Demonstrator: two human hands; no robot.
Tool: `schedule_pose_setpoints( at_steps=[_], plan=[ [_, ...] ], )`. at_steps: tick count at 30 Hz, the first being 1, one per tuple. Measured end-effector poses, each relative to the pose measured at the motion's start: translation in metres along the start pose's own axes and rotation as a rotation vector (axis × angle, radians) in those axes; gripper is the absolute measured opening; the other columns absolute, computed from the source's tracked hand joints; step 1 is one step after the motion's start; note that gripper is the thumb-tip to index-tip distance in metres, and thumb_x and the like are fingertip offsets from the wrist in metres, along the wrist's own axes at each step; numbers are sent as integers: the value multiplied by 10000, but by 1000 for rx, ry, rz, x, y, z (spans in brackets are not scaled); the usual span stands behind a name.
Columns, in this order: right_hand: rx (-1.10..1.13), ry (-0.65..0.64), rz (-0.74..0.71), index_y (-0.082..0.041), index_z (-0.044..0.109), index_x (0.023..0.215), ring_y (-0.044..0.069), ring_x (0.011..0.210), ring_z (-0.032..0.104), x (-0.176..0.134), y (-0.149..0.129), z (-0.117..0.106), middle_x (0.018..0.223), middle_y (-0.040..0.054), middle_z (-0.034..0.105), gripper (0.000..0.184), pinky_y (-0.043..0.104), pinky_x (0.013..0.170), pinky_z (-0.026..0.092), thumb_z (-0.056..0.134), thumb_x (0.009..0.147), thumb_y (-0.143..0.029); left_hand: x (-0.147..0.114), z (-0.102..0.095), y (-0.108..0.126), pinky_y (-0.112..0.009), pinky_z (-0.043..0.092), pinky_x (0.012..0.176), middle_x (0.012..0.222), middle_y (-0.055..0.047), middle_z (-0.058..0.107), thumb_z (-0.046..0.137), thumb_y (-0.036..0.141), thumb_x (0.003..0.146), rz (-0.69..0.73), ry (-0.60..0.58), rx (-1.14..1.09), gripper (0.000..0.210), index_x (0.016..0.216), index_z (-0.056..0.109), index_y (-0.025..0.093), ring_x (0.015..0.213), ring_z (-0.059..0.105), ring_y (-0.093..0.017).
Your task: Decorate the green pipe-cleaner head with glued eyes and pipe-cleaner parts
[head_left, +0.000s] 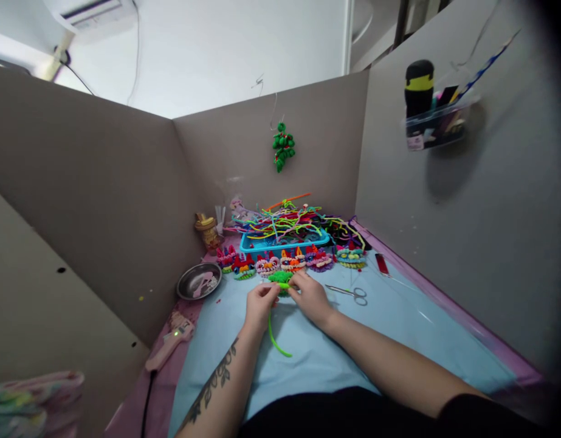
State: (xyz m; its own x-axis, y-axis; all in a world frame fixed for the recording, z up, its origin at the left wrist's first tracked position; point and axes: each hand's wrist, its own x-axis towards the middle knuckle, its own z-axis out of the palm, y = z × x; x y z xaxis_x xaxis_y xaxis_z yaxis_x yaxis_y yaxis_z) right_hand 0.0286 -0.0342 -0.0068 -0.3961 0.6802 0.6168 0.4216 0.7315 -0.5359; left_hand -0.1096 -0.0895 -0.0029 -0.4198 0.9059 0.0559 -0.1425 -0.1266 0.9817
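Black clothing (326, 413) nearest; left hand (261, 301) and right hand (311, 298) pinch green stem (284, 286) crosswise, its tail curving nearward, rightward.

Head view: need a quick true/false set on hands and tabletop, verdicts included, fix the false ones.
1. The left hand and right hand are both at the green craft piece. True.
2. The scissors lie to the left of both hands. False: the scissors lie to their right.
3. A green strand trails below the left hand. True.
4. The metal bowl is turned upside down. False: the metal bowl stands open side up, with a pink item in it.
5. The blue tray holds a tangle of colourful strands. True.
6. The hanging green ornament is against the right panel. False: the ornament hangs against the back panel.
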Motion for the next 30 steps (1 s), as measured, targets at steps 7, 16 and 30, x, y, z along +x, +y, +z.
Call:
schedule_pose_setpoints(
  at_steps=[7,16,30],
  plan=[
    [99,-47,21,-204,577,901,163,770,550,-1,0,4,886,36,577,138,260,667,426,558,765,-190,1,-2,-3,-181,354,431,563,25,559,724,343,616,43,-19,9,272,758,651,122,478,455,-74],
    [131,-122,-36,-201,629,868,150,759,564,1,-6,-2,841,35,602,142,251,666,425,494,854,-242,7,-8,-4,-195,352,512,569,40,535,693,345,654,166,-35,18,267,811,619,141,513,447,-82],
    [123,4,-4,-193,615,791,161,764,561,4,-4,-5,785,33,604,147,263,693,426,483,855,-204,3,-5,2,-216,427,546,662,-18,679,727,323,600,21,2,9,254,763,648,146,582,626,-141]
  ],
)
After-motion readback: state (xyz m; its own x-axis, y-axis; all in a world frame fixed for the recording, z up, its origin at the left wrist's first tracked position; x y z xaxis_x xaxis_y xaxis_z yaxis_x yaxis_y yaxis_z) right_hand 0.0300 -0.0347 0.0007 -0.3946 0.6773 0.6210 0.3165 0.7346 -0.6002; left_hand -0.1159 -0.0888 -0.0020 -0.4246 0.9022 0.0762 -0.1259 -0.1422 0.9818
